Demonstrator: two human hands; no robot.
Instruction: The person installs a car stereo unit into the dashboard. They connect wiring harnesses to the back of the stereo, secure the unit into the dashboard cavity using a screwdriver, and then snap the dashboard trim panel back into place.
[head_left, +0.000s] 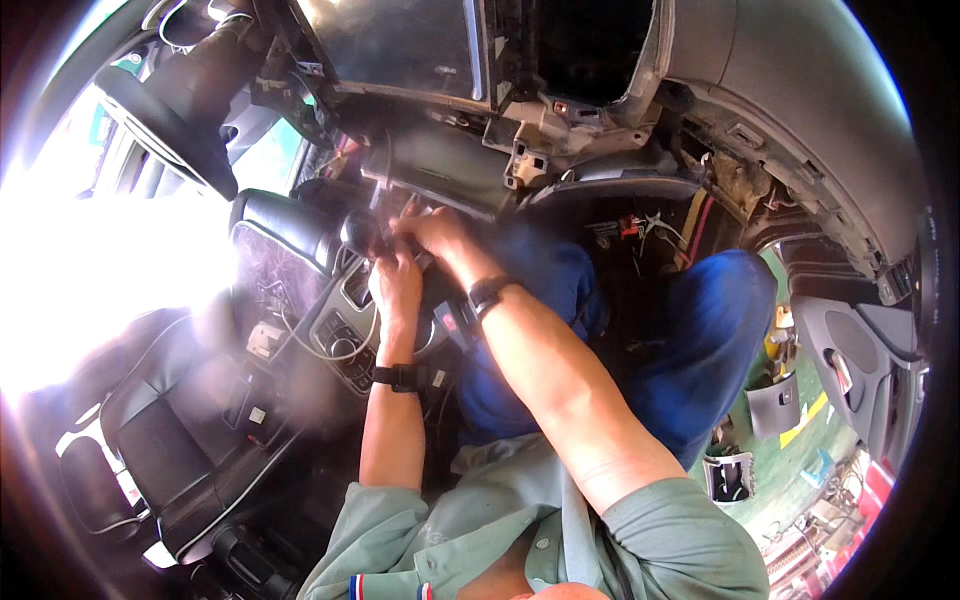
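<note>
Head view, looking down inside a stripped car cabin: a black gear knob stands at the front of the centre console, just left of both hands. The left hand curls loosely beside the knob — whether it grips anything is unclear through blur. The right hand reaches above it, fingers bent, seemingly touching a grey dashboard panel. Blue trousers sit to the right, a black seat left.

Left hand: forearm raised upright, fingers curled, banded wrist. Right hand: arm stretched forward across the body, fingers bent, banded wrist.
</note>
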